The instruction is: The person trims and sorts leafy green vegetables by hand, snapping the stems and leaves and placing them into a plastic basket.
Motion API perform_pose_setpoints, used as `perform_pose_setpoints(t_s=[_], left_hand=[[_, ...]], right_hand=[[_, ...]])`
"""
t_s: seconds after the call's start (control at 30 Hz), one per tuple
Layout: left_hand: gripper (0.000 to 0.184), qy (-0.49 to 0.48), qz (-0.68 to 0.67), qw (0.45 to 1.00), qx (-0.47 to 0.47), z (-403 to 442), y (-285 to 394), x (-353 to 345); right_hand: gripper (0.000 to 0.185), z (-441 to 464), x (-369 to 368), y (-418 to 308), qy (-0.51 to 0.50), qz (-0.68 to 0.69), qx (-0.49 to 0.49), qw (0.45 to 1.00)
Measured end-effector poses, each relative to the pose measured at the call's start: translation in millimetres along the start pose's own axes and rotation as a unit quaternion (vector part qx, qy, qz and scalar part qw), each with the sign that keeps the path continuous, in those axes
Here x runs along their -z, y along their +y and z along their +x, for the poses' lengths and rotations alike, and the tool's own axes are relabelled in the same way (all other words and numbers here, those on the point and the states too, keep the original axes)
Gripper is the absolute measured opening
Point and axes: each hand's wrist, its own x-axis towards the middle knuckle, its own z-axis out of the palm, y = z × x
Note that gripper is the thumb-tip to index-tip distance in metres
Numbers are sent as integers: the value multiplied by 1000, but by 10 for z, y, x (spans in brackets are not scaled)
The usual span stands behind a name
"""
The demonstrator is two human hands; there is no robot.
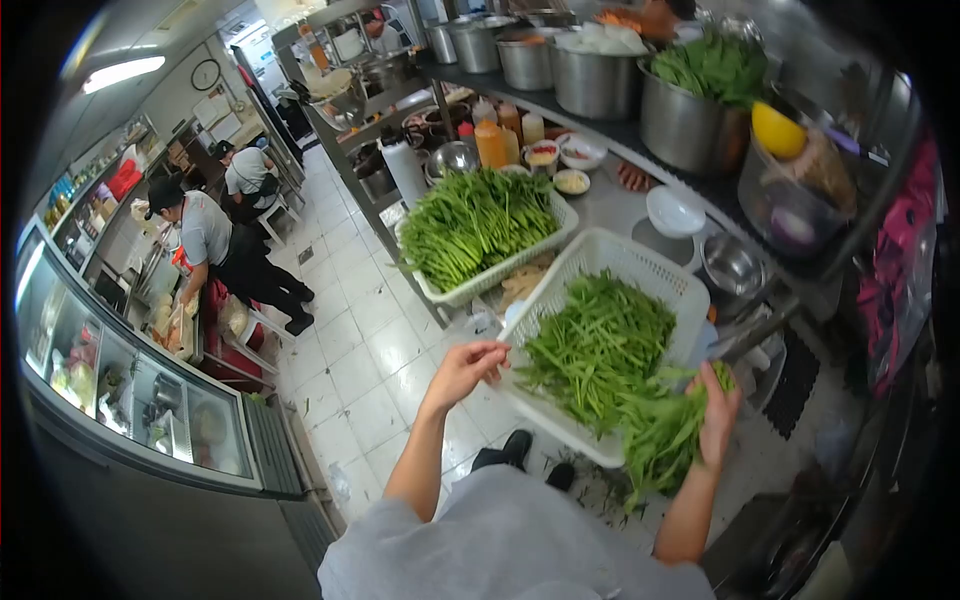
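The right hand (pixel 717 413) clutched leafy greens (pixel 655 435); the left hand (pixel 470 372), loosely parted, hovered beside the basket (pixel 625 256), worktop (pixel 622 206) beyond, tiled floor (pixel 370 365) below

A commercial kitchen, big steel pots (pixel 597 85) in a row, sauce squeeze bottles (pixel 490 146), plastic baskets (pixel 686 300) of leafy greens (pixel 600 330), a glass-fronted fridge (pixel 140 365), capped workers (pixel 205 235), white floor tiles (pixel 372 412)

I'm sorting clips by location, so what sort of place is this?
Most likely a commercial kitchen, perhaps a restaurant's: there are large steel pots, a big glass-fronted fridge, and two white plastic baskets heaped with leafy greens.
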Motion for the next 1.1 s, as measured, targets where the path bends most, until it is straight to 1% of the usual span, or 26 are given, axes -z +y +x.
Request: perform_pose_setpoints(t_s=[0.07, 0.1, 0.17, 0.2, 0.23, 0.27, 0.3, 0.33, 0.43, 0.47, 0.57, 0.6, 0.7, 0.73, 0.83, 0.87, 0.9, 0.93, 1.0, 1.1], left_hand=[[25, 16, 30, 998, -50, 31, 220, -65], [25, 19, 47, 997, -64, -22, 305, -133], [28, -66, 48, 983, -167, 50, 562, -326], [28, -105, 56, 968, -219, 42, 737, -470], [29, -114, 94, 946, -288, 36, 859, -615], [29, -119, 134, 916, -358, 67, 971, -717], [28, -114, 112, 924, -347, 89, 1032, -784], [26, -110, 91, 930, -338, 105, 1037, -785], [21, -113, 67, 940, -314, 274, 934, -446], [17, -96, 52, 941, -321, 298, 941, -335], [15, -61, 86, 933, -345, 400, 978, 89], [26, -59, 93, 932, -344, 469, 923, 260], [53, -14, 113, 917, -382, 491, 910, 706], [91, -67, 145, 911, -381, 529, 827, 860], [114, -53, 178, 907, -378, 502, 810, 1206], [120, -34, 179, 904, -387, 523, 784, 1320], [119, -15, 177, 903, -391, 549, 745, 1449], [118, 4, 176, 902, -394, 579, 697, 1582], [115, 45, 152, 902, -402, 574, 654, 1768], [114, 101, 182, 886, -414, 529, 686, 2002]], right_hand=[[14, -83, -114, -317, 15, 21, -10, 1000], [12, -144, -193, -475, -35, 8, -10, 999], [11, -125, -438, -816, -133, -19, -5, 991], [11, -136, -583, -894, -161, -47, -5, 986], [13, -149, -741, -1022, -218, -81, -5, 973], [14, -164, -893, -1062, -244, -107, 27, 964], [15, -161, -1059, -1098, -269, -131, 64, 952], [18, -150, -1220, -1189, -262, -166, 132, 941], [20, -76, -1609, -1264, -216, -123, 131, 960], [19, -55, -1761, -1286, -217, -129, 149, 956], [17, -15, -2305, -1269, -225, -104, 162, 955], [15, 30, -2495, -1198, -227, -93, 216, 945], [16, 22, -3131, -1124, -193, 1, 200, 961], [16, -21, -3320, -1132, -182, 0, 185, 966], [16, -134, -3891, -1053, -199, 48, 231, 951], [16, -189, -4074, -1081, -212, 48, 260, 941], [17, -216, -4226, -1053, -217, 38, 298, 929], [17, -246, -4377, -1054, -226, 41, 309, 923], [17, -329, -4629, -1058, -232, 55, 314, 919], [16, -422, -4903, -1037, -231, 86, 308, 919]])
